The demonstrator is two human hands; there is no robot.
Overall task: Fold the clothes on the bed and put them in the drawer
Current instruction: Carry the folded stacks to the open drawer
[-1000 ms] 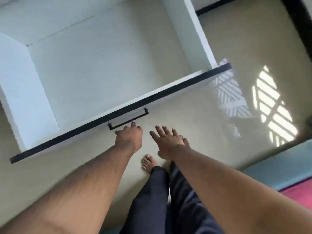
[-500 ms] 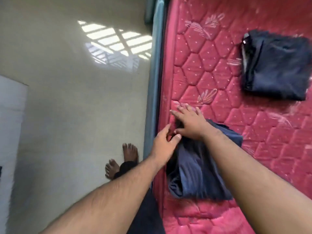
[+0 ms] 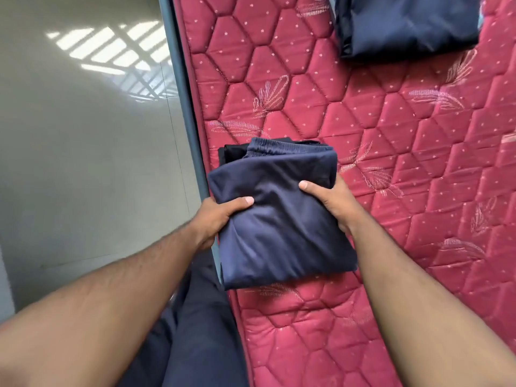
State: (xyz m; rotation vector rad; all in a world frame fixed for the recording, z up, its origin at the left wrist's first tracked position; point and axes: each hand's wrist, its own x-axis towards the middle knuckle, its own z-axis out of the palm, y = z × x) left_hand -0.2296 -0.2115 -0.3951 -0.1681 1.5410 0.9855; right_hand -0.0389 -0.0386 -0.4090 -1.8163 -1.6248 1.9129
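Observation:
A folded navy garment (image 3: 279, 219) lies at the left edge of the red quilted mattress (image 3: 405, 163), with a black piece (image 3: 233, 152) showing under its far end. My left hand (image 3: 215, 219) grips its left side, thumb on top. My right hand (image 3: 332, 202) grips its right side, thumb on top, fingers hidden beneath. A second folded dark navy garment (image 3: 405, 23) lies at the top right of the mattress, partly cut off by the frame. The drawer is out of view.
A grey bed frame edge (image 3: 184, 107) runs along the mattress's left side. Shiny beige floor (image 3: 83, 149) with a sunlit patch lies to the left. My dark trouser legs (image 3: 190, 331) stand between floor and bed.
The view swung from the open white drawer to the bed. My hands, then reaching onto the navy garment, now grip it on both sides.

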